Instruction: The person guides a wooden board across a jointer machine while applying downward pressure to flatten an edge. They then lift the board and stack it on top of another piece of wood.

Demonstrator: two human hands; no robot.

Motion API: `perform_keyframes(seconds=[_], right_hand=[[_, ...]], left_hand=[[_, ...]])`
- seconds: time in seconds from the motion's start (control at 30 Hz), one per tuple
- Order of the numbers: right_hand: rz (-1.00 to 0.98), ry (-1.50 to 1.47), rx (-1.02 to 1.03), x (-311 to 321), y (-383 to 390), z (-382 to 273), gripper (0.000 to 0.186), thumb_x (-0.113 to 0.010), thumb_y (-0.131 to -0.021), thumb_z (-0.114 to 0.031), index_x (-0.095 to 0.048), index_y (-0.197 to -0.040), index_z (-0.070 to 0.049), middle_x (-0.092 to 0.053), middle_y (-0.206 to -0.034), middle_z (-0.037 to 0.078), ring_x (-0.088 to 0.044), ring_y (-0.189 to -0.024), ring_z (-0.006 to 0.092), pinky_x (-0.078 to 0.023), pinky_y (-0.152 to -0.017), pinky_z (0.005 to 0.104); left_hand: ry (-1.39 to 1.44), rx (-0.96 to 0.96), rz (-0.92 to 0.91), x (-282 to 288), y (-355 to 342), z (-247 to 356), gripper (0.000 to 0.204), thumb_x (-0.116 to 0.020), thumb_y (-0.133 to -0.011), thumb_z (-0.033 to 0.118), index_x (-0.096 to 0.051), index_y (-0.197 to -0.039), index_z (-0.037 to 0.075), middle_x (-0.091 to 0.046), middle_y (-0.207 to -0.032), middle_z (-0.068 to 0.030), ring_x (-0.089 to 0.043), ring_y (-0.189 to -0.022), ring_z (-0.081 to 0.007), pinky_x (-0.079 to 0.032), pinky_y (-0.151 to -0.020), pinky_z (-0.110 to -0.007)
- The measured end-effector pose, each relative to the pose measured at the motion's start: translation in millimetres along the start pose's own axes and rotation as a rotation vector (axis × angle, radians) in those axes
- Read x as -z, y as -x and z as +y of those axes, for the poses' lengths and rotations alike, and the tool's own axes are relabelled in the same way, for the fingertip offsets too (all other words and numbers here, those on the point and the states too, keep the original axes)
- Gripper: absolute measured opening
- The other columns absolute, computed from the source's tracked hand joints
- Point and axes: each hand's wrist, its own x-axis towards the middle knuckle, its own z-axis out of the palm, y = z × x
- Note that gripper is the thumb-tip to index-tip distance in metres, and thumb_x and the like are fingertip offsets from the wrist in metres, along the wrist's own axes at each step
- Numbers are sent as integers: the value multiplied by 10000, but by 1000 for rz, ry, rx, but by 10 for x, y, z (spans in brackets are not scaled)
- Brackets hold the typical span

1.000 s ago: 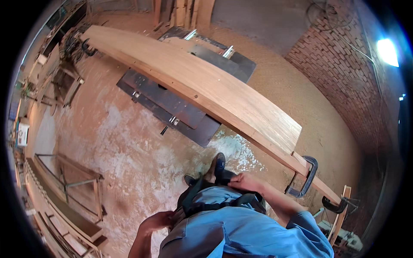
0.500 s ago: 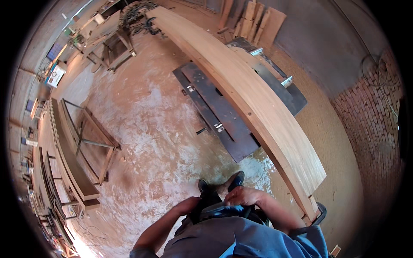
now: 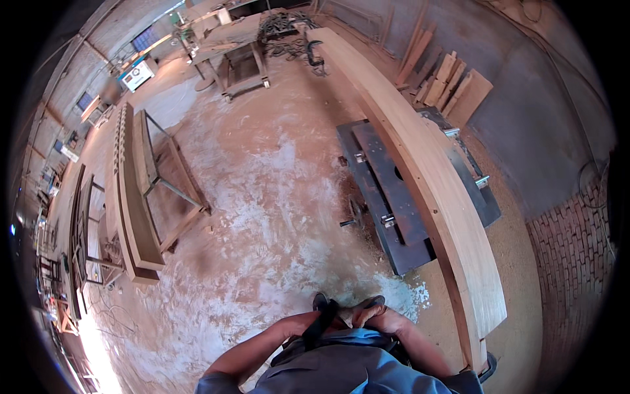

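Note:
My left hand (image 3: 304,322) is at my waist, behind a dark strap (image 3: 321,324) that stands up in front of it. The strap runs across the fingers and seems gripped by them; they are mostly hidden. Close beside it, my right hand (image 3: 378,318) is closed in front of my shirt (image 3: 341,368), fingers curled. What it holds, if anything, cannot be made out. Neither hand touches the long curved wooden beam (image 3: 436,190) on my right. A black clamp (image 3: 489,368) is at the beam's near end, and another clamp (image 3: 315,56) at its far end.
Under the beam stands a dark metal machine table (image 3: 387,197) with a handwheel (image 3: 356,211). Boards (image 3: 453,85) lean on the right wall. Curved wooden pieces (image 3: 141,230) rest on a frame at left. Further off are a workbench (image 3: 233,39) and a clamp pile (image 3: 282,29).
My view has tilted up and turned left, so the room appears shifted right and down. My left hand has come closer to the right one, and the dark strap now shows in front of it.

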Motion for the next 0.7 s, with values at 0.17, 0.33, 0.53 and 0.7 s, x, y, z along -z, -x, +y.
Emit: perform_keyframes(seconds=[0.17, 0.33, 0.53, 0.7], right_hand=[[147, 555, -315, -283, -214, -76, 288, -608, -959, -237, -699, -1129, -23, -706, -1089, 119, -628, -1037, 171, -459, -961, 310], [-2, 489, -345, -249, -138, 38, 391, -605, -951, -329, -663, -1201, -33, -689, -1139, 140, -618, -1076, 206, -456, -953, 326], [-143, 653, -362, -359, -237, -172, 396, -546, -967, -270, -620, -1271, -28, -650, -1248, 180, -602, -1171, 258, -434, -1007, 345], [-197, 652, -208, -269, -309, -78, 361, -536, -946, -232, -645, -1234, -43, -671, -1183, 193, -639, -1094, 294, -458, -973, 363]], left_hand=[[-264, 258, -48, 113, 177, -248, 482, -658, -869, 306, -593, -1258, 28, -659, -1176, -148, -590, -1082, -190, -439, -976, -341], [-211, 131, 24, 40, 225, -35, 463, -667, -827, 270, -578, -1210, 27, -659, -1096, -148, -593, -965, -185, -459, -891, -349], [103, -63, 190, -92, 306, -489, 442, -658, -811, 276, -592, -1167, 23, -672, -1063, -196, -631, -933, -240, -480, -853, -381], [-161, 119, 333, -299, 296, -58, 402, -592, -893, 273, -581, -1235, 63, -652, -1182, -189, -624, -1097, -271, -456, -957, -367]])
